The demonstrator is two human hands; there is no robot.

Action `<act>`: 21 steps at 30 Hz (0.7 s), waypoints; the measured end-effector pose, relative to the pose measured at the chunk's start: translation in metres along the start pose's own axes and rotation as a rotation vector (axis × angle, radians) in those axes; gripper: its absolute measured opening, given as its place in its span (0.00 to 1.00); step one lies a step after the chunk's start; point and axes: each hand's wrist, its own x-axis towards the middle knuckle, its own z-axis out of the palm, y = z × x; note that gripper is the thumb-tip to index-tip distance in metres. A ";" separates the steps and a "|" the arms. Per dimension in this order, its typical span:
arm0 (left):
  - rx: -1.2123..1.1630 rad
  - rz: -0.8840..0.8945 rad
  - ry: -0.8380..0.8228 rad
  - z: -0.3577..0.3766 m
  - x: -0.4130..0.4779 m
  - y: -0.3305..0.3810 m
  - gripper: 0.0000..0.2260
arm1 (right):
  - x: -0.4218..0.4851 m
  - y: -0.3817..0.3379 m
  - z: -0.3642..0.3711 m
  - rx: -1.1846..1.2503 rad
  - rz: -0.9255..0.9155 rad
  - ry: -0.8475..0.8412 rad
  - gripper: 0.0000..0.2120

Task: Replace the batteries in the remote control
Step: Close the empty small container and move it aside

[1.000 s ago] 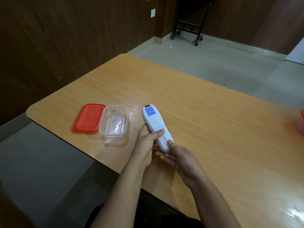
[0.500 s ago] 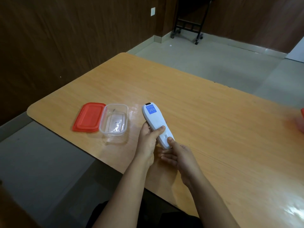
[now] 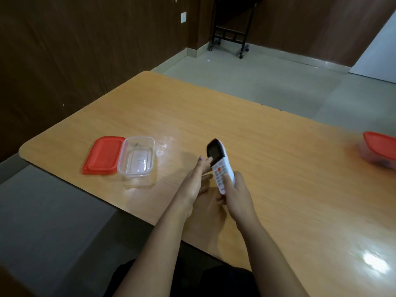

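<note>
A white remote control with a dark screen and an orange button faces up above the wooden table. My right hand grips its lower end, thumb on the buttons. My left hand is beside the remote on its left, fingers stretched out and apart, their tips touching or nearly touching its edge. The image is motion-blurred. No batteries are visible.
A clear plastic container stands open at the table's left, its red lid lying beside it. Another container with a red lid sits at the right edge. A black wheeled stand is on the floor beyond.
The remote has been flipped from back side up to button side up. My left hand has let go and spread; my right hand now holds it. The view shifted slightly.
</note>
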 end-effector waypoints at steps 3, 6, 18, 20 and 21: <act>0.031 0.017 0.045 0.003 -0.001 -0.002 0.24 | 0.001 0.010 -0.010 0.063 0.151 0.065 0.16; 0.066 0.075 0.097 0.005 -0.007 0.000 0.21 | 0.002 0.017 -0.020 -0.156 0.104 0.129 0.17; 0.111 0.230 0.173 -0.003 -0.016 -0.013 0.11 | -0.004 0.016 -0.026 -0.679 0.066 0.277 0.22; 0.103 0.284 0.195 -0.005 -0.019 -0.013 0.10 | -0.011 0.004 -0.021 -0.738 0.001 0.304 0.23; 0.091 0.314 0.220 -0.007 -0.022 -0.011 0.10 | -0.014 -0.005 -0.016 -0.746 -0.054 0.295 0.22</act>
